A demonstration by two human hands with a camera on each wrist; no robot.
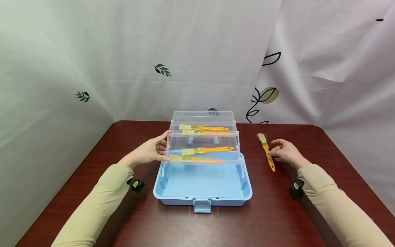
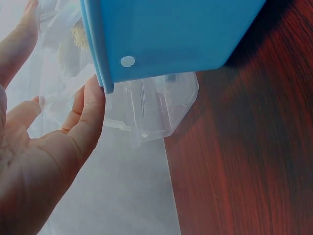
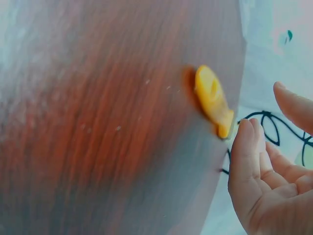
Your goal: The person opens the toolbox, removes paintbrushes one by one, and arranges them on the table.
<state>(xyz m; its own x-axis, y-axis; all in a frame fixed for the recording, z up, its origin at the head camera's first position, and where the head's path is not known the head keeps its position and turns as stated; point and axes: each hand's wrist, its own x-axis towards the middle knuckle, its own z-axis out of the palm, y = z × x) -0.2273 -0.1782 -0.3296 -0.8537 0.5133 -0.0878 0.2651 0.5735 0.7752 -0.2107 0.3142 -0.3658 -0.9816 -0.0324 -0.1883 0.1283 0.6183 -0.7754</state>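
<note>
My left hand (image 1: pixel 152 149) grips the left side of the clear stepped trays (image 1: pixel 203 140), its thumb at the lower tray's front corner and a finger up by the higher one. The trays stand raised over the back of a light blue toolbox (image 1: pixel 202 181). Two paintbrushes with yellow handles lie in the upper tray and two in the lower, one being a front paintbrush (image 1: pixel 197 160). At the right, a single paintbrush (image 1: pixel 269 156) lies on the table, bristles away from me. My right hand (image 1: pixel 287 152) is beside its handle, thumb and fingers apart.
The toolbox's latch (image 1: pixel 202 206) hangs down at the front. Around the box is the dark red-brown wooden table (image 1: pixel 172 230). White cloth (image 1: pixel 191 51) with leaf prints hangs behind and at both sides.
</note>
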